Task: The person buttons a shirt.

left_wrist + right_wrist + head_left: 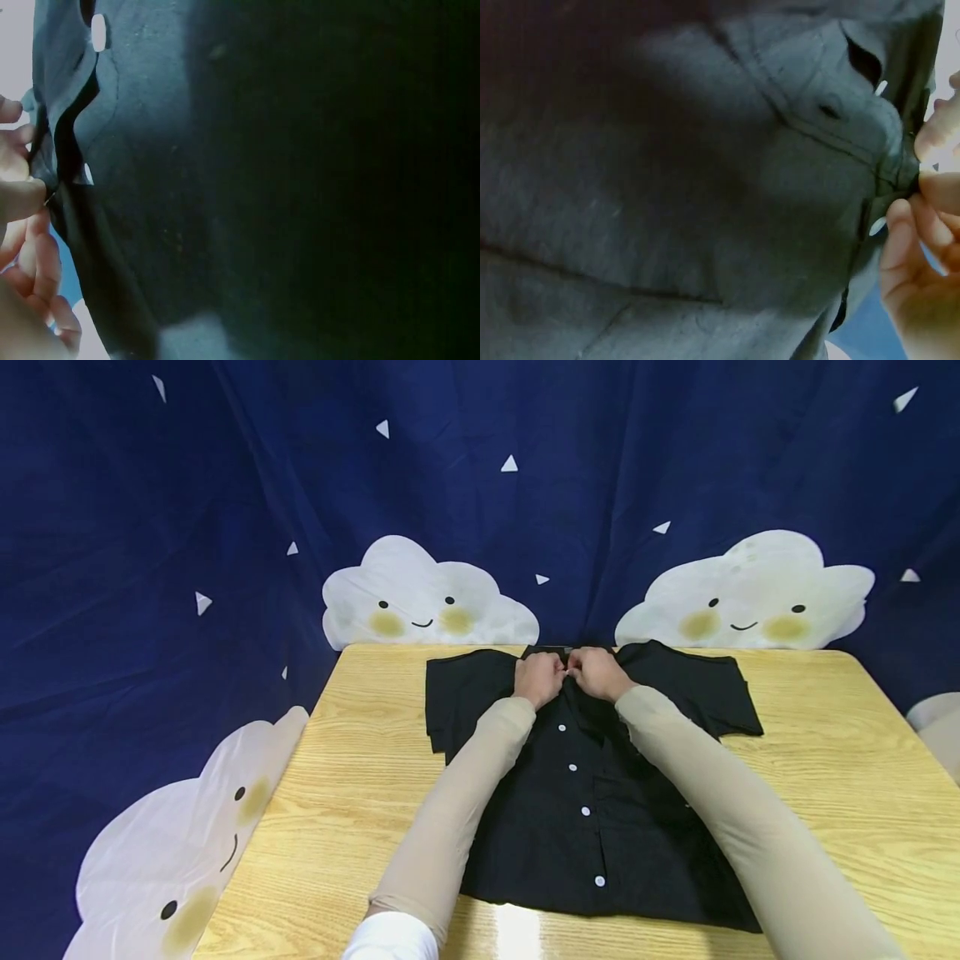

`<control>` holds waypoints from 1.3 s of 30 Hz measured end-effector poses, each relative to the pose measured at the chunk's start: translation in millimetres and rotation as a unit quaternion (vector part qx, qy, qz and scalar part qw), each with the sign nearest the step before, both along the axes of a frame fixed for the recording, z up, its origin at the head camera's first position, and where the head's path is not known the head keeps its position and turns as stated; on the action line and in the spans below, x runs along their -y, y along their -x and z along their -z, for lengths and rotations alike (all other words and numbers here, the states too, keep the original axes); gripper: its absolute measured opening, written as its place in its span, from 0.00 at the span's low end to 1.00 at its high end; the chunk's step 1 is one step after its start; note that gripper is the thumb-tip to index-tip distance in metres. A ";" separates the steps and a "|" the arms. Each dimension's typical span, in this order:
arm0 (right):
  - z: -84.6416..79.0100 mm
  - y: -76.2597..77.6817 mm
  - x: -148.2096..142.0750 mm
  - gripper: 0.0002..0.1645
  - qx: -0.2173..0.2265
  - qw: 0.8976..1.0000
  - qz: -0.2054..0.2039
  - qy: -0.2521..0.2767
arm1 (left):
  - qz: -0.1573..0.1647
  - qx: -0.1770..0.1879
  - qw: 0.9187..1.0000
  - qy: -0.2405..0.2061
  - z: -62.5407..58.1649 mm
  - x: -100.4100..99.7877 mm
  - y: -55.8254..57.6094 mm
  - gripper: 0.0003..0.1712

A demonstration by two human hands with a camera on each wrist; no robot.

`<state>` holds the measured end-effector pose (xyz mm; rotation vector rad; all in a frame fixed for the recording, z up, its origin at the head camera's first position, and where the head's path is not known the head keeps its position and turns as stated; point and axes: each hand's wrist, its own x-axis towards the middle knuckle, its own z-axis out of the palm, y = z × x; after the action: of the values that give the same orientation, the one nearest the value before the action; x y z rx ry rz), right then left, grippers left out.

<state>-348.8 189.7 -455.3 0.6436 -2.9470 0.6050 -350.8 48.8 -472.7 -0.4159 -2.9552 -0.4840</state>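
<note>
A black short-sleeved shirt (pixel 532 835) lies front up, with white buttons (pixel 586 812) down its front and its collar at the far side. At the collar, my left hand (pixel 538 678) pinches the shirt's front edge. Close beside it, my right hand (pixel 597 672) pinches the other side of the front opening. The right wrist view has fingertips (pixel 900 225) by a white button (pixel 877 226) at the cloth edge. In the left wrist view, fingers (pixel 22 199) grip the edge at far left; whether a button sits between them is hidden.
The shirt lies on a light wooden table (pixel 360 760), its collar near the far edge. Behind the table hangs a dark blue curtain (pixel 450 493) with white cloud faces and small white triangles. Both forearms reach across the shirt's lower part.
</note>
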 end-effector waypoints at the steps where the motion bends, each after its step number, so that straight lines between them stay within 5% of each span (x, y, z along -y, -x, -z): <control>1: -0.3 -0.1 0.2 0.05 0.009 1.000 0.007 0.002 | 0.003 -0.007 1.000 0.014 0.4 -0.8 -0.6 0.07; 7: -3.4 -0.5 1.0 0.07 0.063 0.997 0.047 0.009 | 0.016 -0.046 0.997 0.068 0.7 -4.8 -4.5 0.07; 17: -11.3 -0.3 0.4 0.12 0.111 0.990 0.080 0.037 | 0.011 -0.068 0.997 0.045 -1.1 -8.9 -4.6 0.12; 25: -10.2 2.6 -3.3 0.12 0.195 0.968 0.106 0.114 | 0.008 -0.060 0.997 0.055 -1.2 -10.6 -5.0 0.11; 33: -9.5 -0.1 -3.0 0.07 0.146 0.980 0.089 0.099 | -0.007 -0.012 0.998 -0.057 -0.6 -6.0 0.4 0.06; 39: -10.1 -1.4 -1.1 0.06 0.124 0.985 0.090 0.079 | -0.040 0.018 0.995 -0.087 -2.0 -3.6 1.9 0.07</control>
<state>-347.5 190.7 -445.2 0.3028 -3.0893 0.9493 -352.7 52.4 -470.7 -0.2708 -2.9189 -0.7385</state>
